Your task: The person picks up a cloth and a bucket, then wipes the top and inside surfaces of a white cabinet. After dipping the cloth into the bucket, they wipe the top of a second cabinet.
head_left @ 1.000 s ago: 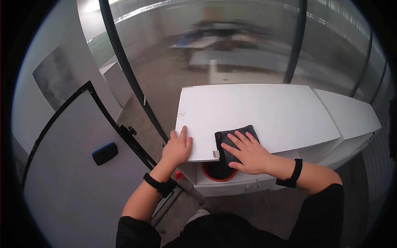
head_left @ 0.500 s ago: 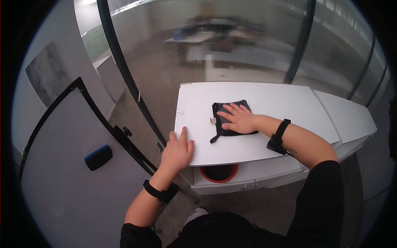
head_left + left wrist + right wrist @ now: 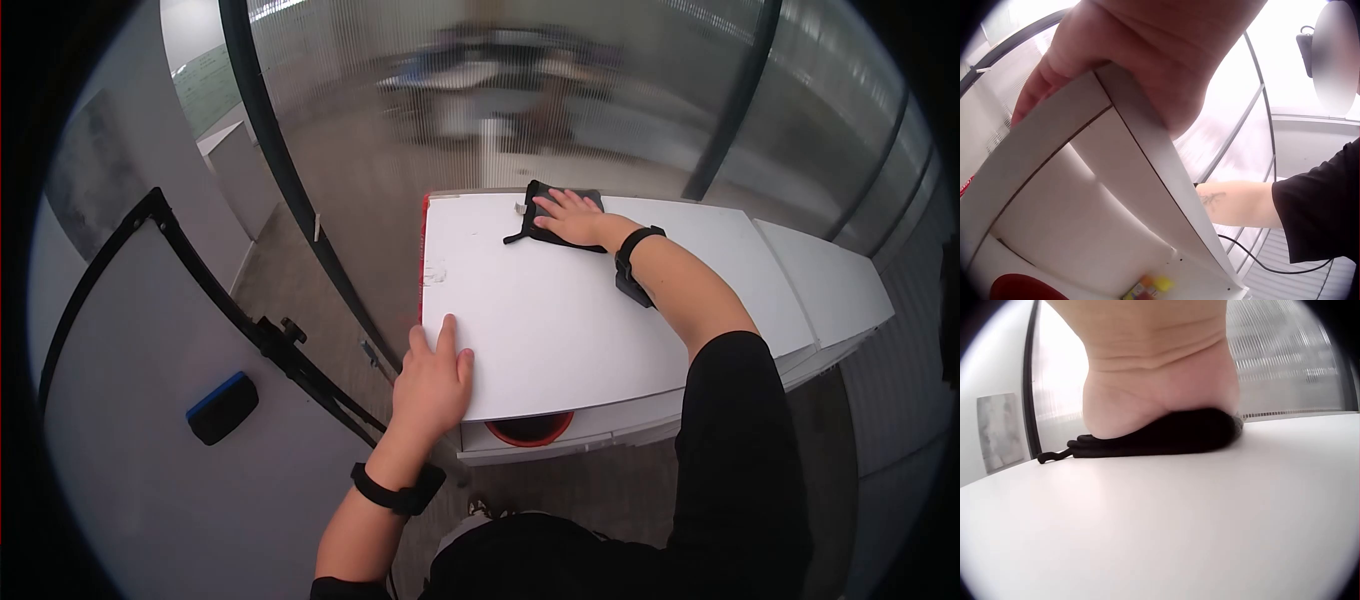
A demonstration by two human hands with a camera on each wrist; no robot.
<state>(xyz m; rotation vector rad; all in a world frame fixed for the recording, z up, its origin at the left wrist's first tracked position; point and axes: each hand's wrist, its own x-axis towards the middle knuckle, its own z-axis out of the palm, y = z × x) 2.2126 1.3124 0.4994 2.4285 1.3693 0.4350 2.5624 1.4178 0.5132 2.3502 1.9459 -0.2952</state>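
Note:
A black folded cloth (image 3: 1166,434) with a hanging loop and a small pale tag lies near the far edge of the white cabinet top (image 3: 580,330). My right hand (image 3: 578,218) rests flat on it, fingers straight and spread. In the right wrist view the heel of that hand presses into the folds. At the front left corner of the cabinet, my left hand (image 3: 435,388) lies on the top with its fingers extended. The left wrist view shows this hand (image 3: 1147,44) over the panel's edge, with its fingertips partly hidden.
Under the top, a red-rimmed container (image 3: 532,430) stands on an open shelf. To the left is a whiteboard (image 3: 120,430) bearing a blue and black eraser (image 3: 222,408). A ribbed translucent partition (image 3: 420,150) rises behind the cabinet.
My right hand has slid the cloth from the front edge of the cabinet top to near its back edge. The left hand keeps its place at the front left corner.

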